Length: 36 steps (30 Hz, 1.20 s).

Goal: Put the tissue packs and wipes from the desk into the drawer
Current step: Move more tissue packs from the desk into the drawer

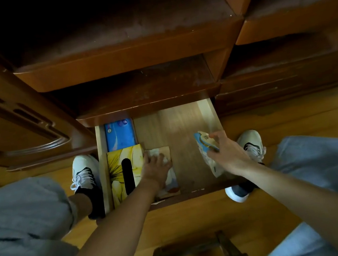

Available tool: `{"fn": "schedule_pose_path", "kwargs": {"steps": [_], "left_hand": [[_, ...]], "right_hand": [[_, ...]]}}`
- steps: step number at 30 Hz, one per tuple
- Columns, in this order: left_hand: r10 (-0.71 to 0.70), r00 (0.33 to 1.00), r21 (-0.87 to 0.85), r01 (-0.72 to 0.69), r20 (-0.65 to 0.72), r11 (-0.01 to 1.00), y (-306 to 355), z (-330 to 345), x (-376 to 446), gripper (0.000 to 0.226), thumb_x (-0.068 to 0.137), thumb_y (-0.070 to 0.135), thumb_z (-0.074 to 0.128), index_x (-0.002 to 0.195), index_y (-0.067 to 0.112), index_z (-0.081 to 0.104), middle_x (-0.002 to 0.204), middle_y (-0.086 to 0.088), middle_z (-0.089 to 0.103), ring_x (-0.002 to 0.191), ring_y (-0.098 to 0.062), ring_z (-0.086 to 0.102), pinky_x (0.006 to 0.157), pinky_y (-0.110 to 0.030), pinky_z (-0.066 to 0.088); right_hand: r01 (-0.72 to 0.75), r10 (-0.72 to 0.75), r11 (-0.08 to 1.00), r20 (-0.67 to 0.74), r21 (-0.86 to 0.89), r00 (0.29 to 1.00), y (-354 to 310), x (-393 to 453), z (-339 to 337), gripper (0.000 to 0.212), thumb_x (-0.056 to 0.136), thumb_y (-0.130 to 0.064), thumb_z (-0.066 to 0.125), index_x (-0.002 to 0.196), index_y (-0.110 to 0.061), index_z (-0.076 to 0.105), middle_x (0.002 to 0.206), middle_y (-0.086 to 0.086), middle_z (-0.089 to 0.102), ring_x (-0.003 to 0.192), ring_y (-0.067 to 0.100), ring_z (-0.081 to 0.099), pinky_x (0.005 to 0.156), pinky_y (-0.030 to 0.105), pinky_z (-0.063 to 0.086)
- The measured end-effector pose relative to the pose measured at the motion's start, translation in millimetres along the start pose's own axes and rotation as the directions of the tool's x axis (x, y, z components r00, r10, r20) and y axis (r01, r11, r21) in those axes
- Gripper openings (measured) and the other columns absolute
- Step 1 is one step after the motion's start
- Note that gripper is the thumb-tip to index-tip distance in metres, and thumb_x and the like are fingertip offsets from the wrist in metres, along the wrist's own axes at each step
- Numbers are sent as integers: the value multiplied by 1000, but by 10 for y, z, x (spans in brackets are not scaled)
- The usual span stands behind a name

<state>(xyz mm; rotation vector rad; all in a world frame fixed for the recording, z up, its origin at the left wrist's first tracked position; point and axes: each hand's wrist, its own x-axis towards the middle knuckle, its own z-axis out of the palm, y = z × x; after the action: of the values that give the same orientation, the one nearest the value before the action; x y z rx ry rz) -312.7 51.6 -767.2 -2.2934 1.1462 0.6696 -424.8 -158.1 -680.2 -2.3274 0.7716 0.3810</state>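
Two hands are working in the drawer [185,125]: left hand [156,167] flat, pressing a white pack [163,152]; right hand [225,152] gripping a blue-edged pack [204,144], long axis near-far, over bare floor leftward.

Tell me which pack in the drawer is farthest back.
The blue pack, behind the yellow box; the other packs sit under the left hand and in the right hand.

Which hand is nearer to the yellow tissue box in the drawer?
Left. The left hand rests right beside the yellow tissue box; the right hand is across the drawer, holding a blue-edged pack.
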Motion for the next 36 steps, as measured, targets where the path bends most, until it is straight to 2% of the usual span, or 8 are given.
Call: {"fn": "schedule_pose_path", "kwargs": {"steps": [3,7,11,17,23,27,32,36], "left_hand": [[12,995,-52,-17,-95,998,-24,59,-44,74,92,41,61,155,35,23,161,-15,18,147,-37,22,120,-61,3],[-2,950,-118,-37,-313,992,-130,224,-162,56,95,34,52,150,28,41,150,-15,38,144,-35,27,123,-53,2],[-63,934,-189,-5,-352,982,-168,245,-216,51,95,31,52,145,23,46,149,-13,38,148,-34,20,123,-54,3],[-13,961,-132,-24,-275,991,-242,411,-319,59,96,39,50,152,26,38,164,-12,21,153,-33,2,121,-58,-8],[-20,964,-133,-16,-266,991,-217,352,-302,64,93,39,53,153,21,37,158,-10,33,149,-31,16,119,-63,-4],[-42,962,-142,4,-270,990,-178,324,-312,65,91,34,54,151,17,36,152,-10,39,146,-30,23,119,-64,0],[-30,966,-106,3,-258,994,-187,326,-330,62,93,32,54,150,16,39,153,-10,39,148,-29,21,118,-64,1],[-18,967,-104,-9,-254,995,-193,310,-349,60,93,32,56,149,17,43,153,-10,39,148,-28,22,118,-64,-1]], "right_hand": [[212,-225,952,-32,-221,974,-44,1,87,54,96,-42,61,142,-32,34,137,1,58,97,21,68,63,27,48],[277,-172,934,399,-224,901,-79,23,400,49,99,-56,51,144,-41,44,150,-6,52,131,20,54,98,41,46],[254,-207,928,192,-272,959,-50,253,584,42,99,-42,56,140,-34,49,144,-1,57,125,22,57,86,35,49],[236,-185,798,148,-554,972,7,787,725,99,82,-39,78,158,-31,16,166,6,8,149,34,18,113,51,35],[229,-120,754,213,-615,970,149,857,818,115,67,-40,88,152,-26,12,151,13,37,137,38,39,106,55,42],[219,-96,674,210,-706,973,269,839,844,130,67,-55,86,158,-13,3,161,23,12,150,43,9,122,52,19],[275,-104,655,276,-704,955,262,735,859,102,65,-60,85,146,-22,36,142,10,53,129,30,50,108,46,38],[301,-91,539,301,-786,949,181,659,811,101,66,-59,84,147,-19,37,145,11,51,133,32,46,113,53,32]]}}
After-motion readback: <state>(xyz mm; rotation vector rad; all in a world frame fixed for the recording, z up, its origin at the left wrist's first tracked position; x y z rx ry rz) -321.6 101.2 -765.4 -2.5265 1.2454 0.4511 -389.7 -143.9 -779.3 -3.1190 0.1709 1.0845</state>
